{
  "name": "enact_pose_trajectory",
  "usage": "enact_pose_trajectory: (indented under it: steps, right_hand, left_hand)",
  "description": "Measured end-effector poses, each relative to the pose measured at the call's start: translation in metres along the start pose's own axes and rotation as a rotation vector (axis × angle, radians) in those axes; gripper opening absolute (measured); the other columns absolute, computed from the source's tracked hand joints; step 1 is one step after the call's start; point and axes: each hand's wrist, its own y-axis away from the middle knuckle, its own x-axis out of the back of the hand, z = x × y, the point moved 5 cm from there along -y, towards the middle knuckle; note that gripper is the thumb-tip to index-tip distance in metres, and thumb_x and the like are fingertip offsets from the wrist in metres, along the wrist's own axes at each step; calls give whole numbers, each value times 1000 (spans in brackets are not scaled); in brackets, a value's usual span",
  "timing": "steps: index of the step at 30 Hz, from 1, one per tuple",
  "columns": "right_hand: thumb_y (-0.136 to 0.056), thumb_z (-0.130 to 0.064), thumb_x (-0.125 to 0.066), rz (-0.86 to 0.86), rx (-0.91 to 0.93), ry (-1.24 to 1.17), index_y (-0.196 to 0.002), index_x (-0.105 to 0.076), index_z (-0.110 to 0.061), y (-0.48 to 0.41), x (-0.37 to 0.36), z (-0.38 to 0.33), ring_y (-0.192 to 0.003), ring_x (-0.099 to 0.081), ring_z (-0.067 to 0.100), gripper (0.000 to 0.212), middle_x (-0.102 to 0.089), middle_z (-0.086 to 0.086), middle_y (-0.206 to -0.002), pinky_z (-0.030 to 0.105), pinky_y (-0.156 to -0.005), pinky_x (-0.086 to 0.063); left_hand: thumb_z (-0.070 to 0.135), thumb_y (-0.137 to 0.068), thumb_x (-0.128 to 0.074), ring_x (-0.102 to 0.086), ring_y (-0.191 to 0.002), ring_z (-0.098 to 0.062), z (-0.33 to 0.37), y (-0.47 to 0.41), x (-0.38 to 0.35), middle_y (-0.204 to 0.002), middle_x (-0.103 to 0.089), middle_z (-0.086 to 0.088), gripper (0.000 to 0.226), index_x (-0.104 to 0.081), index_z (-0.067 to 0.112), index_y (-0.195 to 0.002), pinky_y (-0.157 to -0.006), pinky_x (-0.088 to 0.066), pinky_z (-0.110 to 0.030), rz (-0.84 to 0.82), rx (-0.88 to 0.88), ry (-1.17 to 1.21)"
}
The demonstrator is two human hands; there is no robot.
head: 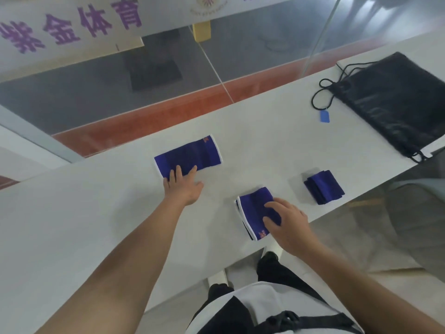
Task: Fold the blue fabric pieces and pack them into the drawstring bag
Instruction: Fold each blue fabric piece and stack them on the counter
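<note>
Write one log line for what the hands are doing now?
left hand: on flat blue piece | right hand: on folded piece | bag: lying flat

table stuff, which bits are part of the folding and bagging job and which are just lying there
Part of the job:
flat blue piece under the left hand
folded blue piece under the right hand
folded blue stack
black drawstring bag

Just lying about:
blue tag
yellow block behind the glass

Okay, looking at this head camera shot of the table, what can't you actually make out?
- Drawstring bag: its right side is cut off by the frame edge; whether its mouth is open cannot be told.
- Orange logo on the flat blue piece: too small to read.
- Folded blue piece: partly hidden under the right hand.
- Blue tag: any print is blurred.
</note>
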Motion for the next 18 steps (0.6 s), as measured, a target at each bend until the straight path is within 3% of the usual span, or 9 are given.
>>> enact_pose_trajectory:
  steps: [3, 5, 8, 10, 14, 18]
  right_hand:
    - [-96, -31, -58, -28, -9, 16, -136, -57, -25, 11, -16, -3, -137, -44, 21, 40, -48, -6, -150, 38, -115, -23]
    - [-96, -32, -58, -55, 16, 34, -134, -59, -24, 14, -27, -11, -134, -47, 21, 39, -52, -6, -146, 38, -113, -27]
    - [-96, -32, -59, -73, 51, 45, -135, -59, -23, 14, -38, -28, -135, -47, 23, 40, -52, -5, -147, 41, -113, -31]
    - [-97, -31, -59, -93, 75, 32, -135, -59, -22, 14, -45, -41, -136, -45, 23, 39, -51, -5, -148, 42, -114, -29]
    - [-97, -32, -59, -130, 154, 35, -133, -60, -24, 17, -65, -65, -135, -46, 22, 37, -53, -6, -146, 43, -115, -29]
    - [-98, -36, -56, -186, 207, 83, -134, -58, -27, 24, -81, -82, -134, -48, 22, 37, -50, -8, -149, 45, -117, -28]
  left_hand:
    - [59, -99, -33, 0, -156, -31, -13, 28, -19, -169, -5, -11, 58, -30, 36, -151, -124, 3, -51, 76, -52, 36]
    - [64, -95, -39, -10, -154, -29, -31, 51, -35, -163, -25, -11, 49, -49, 27, -127, -124, -2, -49, 151, -43, 115]
    - [64, -91, -53, -33, -145, -32, -61, 90, -58, -139, -52, -9, 46, -53, 18, -98, -120, -20, -47, 288, -45, 160]
    - [56, -85, -67, -48, -129, -35, -77, 111, -70, -120, -58, -7, 46, -55, 15, -101, -112, -35, -46, 386, -86, 204]
    - [54, -86, -69, -48, -128, -29, -95, 130, -86, -132, -56, -4, 71, -48, 18, -143, -114, -32, -43, 386, -71, 206]
    - [47, -89, -68, -53, -116, -28, -98, 131, -85, -114, -60, 0, 53, -61, 24, -137, -109, -30, -39, 416, -94, 192]
